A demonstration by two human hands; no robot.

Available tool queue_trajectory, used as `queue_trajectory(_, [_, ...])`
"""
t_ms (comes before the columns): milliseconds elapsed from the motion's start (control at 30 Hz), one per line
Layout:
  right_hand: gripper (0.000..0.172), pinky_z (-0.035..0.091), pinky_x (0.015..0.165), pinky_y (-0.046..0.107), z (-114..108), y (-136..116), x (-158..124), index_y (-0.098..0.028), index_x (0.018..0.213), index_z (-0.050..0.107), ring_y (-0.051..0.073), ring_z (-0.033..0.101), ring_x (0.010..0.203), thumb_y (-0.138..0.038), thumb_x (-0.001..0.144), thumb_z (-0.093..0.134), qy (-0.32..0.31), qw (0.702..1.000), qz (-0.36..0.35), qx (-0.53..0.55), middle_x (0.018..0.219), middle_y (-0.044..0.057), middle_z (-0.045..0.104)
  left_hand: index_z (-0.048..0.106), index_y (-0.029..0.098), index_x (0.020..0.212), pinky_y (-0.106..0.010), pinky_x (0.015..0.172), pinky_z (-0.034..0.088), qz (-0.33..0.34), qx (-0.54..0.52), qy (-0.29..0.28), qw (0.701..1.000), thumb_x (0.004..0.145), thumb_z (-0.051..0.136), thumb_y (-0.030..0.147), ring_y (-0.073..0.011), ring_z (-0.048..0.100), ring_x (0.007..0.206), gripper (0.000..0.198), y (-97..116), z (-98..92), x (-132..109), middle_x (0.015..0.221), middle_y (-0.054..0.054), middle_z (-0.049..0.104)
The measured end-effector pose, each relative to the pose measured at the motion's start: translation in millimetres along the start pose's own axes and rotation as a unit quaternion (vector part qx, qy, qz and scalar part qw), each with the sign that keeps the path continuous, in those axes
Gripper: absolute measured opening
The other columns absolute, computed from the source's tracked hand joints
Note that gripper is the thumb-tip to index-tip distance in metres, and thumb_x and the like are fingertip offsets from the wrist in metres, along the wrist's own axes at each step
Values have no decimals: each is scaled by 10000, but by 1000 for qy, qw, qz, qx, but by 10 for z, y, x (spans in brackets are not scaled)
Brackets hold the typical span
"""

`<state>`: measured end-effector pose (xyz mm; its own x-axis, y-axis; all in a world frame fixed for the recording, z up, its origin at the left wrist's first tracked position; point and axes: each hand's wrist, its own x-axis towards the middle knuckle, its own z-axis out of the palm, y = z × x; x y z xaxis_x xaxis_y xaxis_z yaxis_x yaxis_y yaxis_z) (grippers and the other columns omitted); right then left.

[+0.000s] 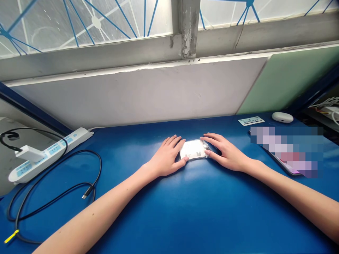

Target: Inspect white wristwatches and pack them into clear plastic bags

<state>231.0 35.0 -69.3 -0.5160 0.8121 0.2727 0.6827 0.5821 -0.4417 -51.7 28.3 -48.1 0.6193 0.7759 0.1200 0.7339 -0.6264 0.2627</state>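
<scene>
A small flat white packet [194,149] in clear shiny plastic lies on the blue tabletop [169,208] in the middle of the view. At its left edge is my left hand [166,157], thumb on the lower corner and index finger by the upper one, the other fingers stretched forward. My right hand [225,151] grips the opposite edge, its thumb on the packet's side and its index finger at the upper corner. Faint print shows on the white face, too bright to read. The packet's ends are partly hidden under the fingers.
On the left are a white power strip [79,135] with a plugged-in charger [30,154] and a looped black cable [99,169]. To the right lie a printed card [251,121], a white rounded case [282,117] and a blurred-out phone-like device [286,151]. A pale panel [148,95] stands behind.
</scene>
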Motion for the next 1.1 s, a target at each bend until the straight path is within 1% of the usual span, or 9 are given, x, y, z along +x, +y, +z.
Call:
queue_trajectory(100, [556,367,1157,531,-3,15,2,-201,1465,464,320,386,1430,-467,978,492,1,1000,-5,0,1515,144,478,405,135,1487,-579,1191,256,2,0,2,1000,969,478,505,-381,298,1467,641,-4,4,1,1545,-194,402])
queue_trajectory(267, [561,337,1168,567,-17,48,12,-261,1517,393,326,290,1486,-423,987,487,-44,998,-53,2,1561,77,442,387,131,1504,-572,1191,254,13,13,-3,1000,976,461,467,-375,292,1470,630,-17,0,-1,1549,-193,394])
queue_trajectory(333, [570,339,1166,571,-18,55,14,-261,1514,397,331,295,1483,-429,979,501,-47,997,-53,2,1560,77,443,379,128,1510,-570,1191,252,14,20,-6,1000,977,454,459,-375,292,1470,632,-16,-5,2,1553,-193,387])
queue_trajectory(500, [622,347,1167,561,-24,53,7,-228,1500,416,337,329,1467,-467,943,558,-31,999,-36,12,1539,108,467,389,108,1503,-563,1197,246,5,24,-14,1000,971,462,478,-379,286,1472,652,-2,-14,5,1556,-200,381])
queue_trajectory(733, [609,366,1156,550,-43,45,3,-213,1486,432,338,363,1448,-465,945,555,-34,999,-34,12,1514,122,496,336,116,1528,-562,1203,230,2,22,-21,1000,946,482,557,-379,254,1485,745,-1,-11,4,1571,-192,360])
queue_trajectory(933, [616,368,1153,546,-52,32,1,-225,1483,430,335,378,1438,-485,941,562,-48,998,-42,-4,1510,108,505,451,89,1420,-549,1197,254,13,30,-12,999,896,552,456,-387,314,1452,647,2,-18,24,1516,-207,427])
queue_trajectory(1000, [612,368,1152,545,-58,30,0,-232,1490,421,333,372,1442,-484,947,549,-56,997,-43,-7,1512,102,504,453,92,1411,-555,1192,262,14,29,-9,999,890,559,431,-387,327,1445,630,3,-22,27,1509,-210,435])
queue_trajectory(1100, [590,372,1149,552,-67,28,2,-243,1497,414,333,373,1443,-468,963,524,-58,997,-47,-4,1509,97,508,436,91,1428,-556,1197,256,11,24,-9,1000,906,545,438,-387,320,1452,636,1,-21,26,1520,-213,420])
